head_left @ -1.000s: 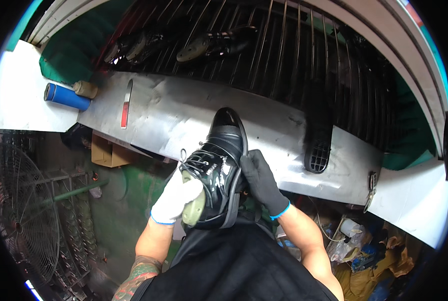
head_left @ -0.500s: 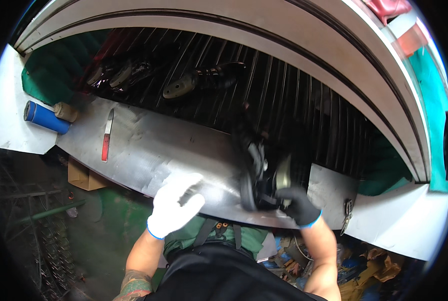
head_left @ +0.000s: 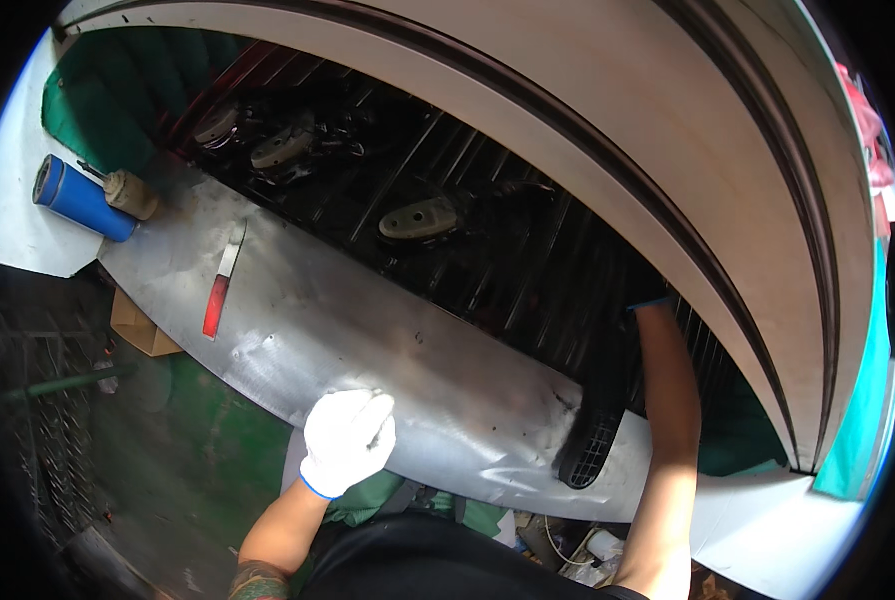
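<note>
My left hand (head_left: 347, 440), in a white glove with a blue cuff, is over the front edge of the metal ledge (head_left: 407, 370). Its fingers are curled closed and nothing shows in them. My right arm reaches forward under the pale hood, over the dark ribbed bed; my black-gloved right hand is lost in the shadow there, only its blue cuff edge showing. Beside that forearm a black shoe (head_left: 592, 445) overhangs the ledge with its gridded sole turned up. Farther left on the bed, a dark shoe-like piece (head_left: 417, 218) shows a pale, holed oval surface.
Two similar pieces (head_left: 285, 148) lie at the far left of the bed. A red-handled knife (head_left: 217, 300) rests on the ledge, near a blue cylinder (head_left: 85, 198) and a small tan container (head_left: 130, 195). The curved hood (head_left: 607, 90) arches overhead. A cardboard box (head_left: 145, 325) stands below.
My right hand has gone from the ledge's front, where it held dark shoes, forward under the hood. One shoe now lies at the ledge. My left hand's fingers have closed. The view has turned.
</note>
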### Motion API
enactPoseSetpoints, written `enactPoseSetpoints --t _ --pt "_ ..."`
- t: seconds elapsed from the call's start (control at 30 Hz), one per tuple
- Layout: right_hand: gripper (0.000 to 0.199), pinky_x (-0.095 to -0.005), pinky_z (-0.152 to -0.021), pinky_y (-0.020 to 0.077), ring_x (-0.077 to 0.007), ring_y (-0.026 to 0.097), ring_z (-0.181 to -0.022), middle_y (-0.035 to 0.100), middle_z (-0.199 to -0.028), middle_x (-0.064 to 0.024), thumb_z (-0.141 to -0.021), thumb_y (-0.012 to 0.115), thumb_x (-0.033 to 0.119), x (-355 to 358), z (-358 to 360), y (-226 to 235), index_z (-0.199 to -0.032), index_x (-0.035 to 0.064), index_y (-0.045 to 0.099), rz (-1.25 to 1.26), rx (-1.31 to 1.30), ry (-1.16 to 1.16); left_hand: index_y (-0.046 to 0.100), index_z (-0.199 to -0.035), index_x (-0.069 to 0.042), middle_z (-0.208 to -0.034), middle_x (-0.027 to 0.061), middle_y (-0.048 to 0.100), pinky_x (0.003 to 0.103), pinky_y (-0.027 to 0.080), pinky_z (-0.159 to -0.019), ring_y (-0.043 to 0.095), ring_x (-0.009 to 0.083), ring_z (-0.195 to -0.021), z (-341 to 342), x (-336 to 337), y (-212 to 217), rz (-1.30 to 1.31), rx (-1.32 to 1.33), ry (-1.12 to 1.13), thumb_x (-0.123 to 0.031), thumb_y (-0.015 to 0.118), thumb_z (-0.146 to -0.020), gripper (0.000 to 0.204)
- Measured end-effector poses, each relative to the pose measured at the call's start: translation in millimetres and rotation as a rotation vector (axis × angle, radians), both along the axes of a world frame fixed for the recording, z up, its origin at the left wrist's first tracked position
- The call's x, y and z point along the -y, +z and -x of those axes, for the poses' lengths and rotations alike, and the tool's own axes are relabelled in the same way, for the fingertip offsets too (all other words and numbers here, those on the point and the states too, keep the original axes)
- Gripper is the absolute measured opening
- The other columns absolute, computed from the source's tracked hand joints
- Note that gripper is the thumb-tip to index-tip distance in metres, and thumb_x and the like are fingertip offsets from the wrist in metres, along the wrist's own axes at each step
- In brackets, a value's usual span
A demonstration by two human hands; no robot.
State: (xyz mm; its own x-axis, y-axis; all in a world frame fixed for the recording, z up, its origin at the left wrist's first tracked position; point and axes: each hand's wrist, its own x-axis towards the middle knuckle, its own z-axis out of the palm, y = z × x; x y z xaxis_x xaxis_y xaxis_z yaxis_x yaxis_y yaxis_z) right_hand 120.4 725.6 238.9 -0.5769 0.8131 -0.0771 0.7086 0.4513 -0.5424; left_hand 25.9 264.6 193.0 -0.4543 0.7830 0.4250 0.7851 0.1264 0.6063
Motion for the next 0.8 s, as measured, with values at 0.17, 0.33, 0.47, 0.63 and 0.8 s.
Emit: enactPoseSetpoints --t 0.17,0.33,0.47,0.63,0.8 --pt "0.04 -0.0388 -0.097 0.0574 -0.0254 0.072 -0.113 0.072 -0.128 -0.0119 -0.088 0.068 0.009 -29.0 33.0 -8.6 -0.128 0.0035 0.069 -0.129 0.095 0.036 0.073 -0.103 -0.008 -0.094 0.0078 0.075 0.038 0.056 -0.068 0.073 0.024 -0.083 3.2 -1.6 -5.9 -0.025 -0.06 -0.059 -0.007 0.076 -0.073 0.031" --pt "0.039 -0.0384 -0.096 0.0575 -0.0252 0.073 -0.111 0.073 -0.127 -0.0118 -0.088 0.068 0.01 -2.4 67.3 -27.3 -0.127 0.0036 0.07 -0.082 0.112 0.15 0.071 -0.094 -0.011 -0.082 0.0043 0.069 0.038 0.052 -0.062 0.067 0.024 -0.072 10.1 14.9 -9.8 0.047 0.019 0.036 -0.007 0.072 -0.074 0.02" --pt "0.037 -0.038 -0.096 0.0576 -0.0251 0.073 -0.11 0.074 -0.125 -0.0117 -0.088 0.069 0.01 -51.7 77.7 7.9 -0.125 0.0037 0.071 -0.19 0.116 0.03 0.073 -0.098 -0.013 -0.078 0.0052 0.065 0.039 0.053 -0.063 0.065 0.0254 -0.072 6.6 7.6 -9.9 0.049 0.067 -0.086 -0.011 0.073 -0.079 0.019" --pt "0.036 -0.0376 -0.095 0.0577 -0.0249 0.074 -0.108 0.075 -0.123 -0.0115 -0.088 0.069 0.011 -15.4 78.7 6.6 -0.124 0.0039 0.072 -0.22 -0.029 0.154 0.074 -0.099 -0.011 -0.078 0.0075 0.066 0.042 0.054 -0.063 0.067 0.0284 -0.075 17.6 3.3 2.5 0.027 0.212 -0.017 -0.013 0.073 -0.082 0.018" --pt "0.034 -0.0371 -0.094 0.0578 -0.0247 0.074 -0.106 0.076 -0.121 -0.0114 -0.089 0.069 0.011 114.4 -92.2 13.9 -0.122 0.004 0.073 -0.224 -0.039 0.182 0.068 -0.127 -0.006 -0.116 0.0186 0.072 0.045 0.057 -0.094 0.071 0.0381 -0.096 60.0 -30.7 -2.3 0.11 0.249 0.007 -0.011 0.072 -0.081 0.046"
